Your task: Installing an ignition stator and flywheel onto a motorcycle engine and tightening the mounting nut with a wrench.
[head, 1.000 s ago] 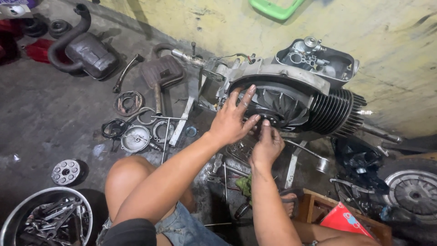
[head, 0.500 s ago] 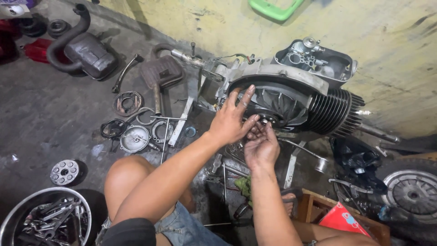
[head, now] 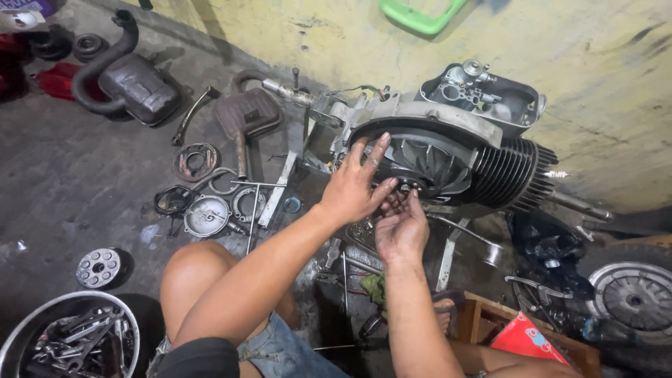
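red carton low right of right hand. left hand spread flat on engine fan; right hand cupped beneath, fingers loosely curled. bare floor far left.

Both forearms are bare, with no sleeves, gloves, watch or rings showing on the left hand or right hand. Frayed blue denim shorts; dark shirt hem at 6 o'clock.

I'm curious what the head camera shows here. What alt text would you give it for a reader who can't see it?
A person's left hand and right hand work at the centre of a dark finned fan wheel on a small engine lying on a concrete floor. Loose parts lie around it, with a metal bowl of tools at lower left.
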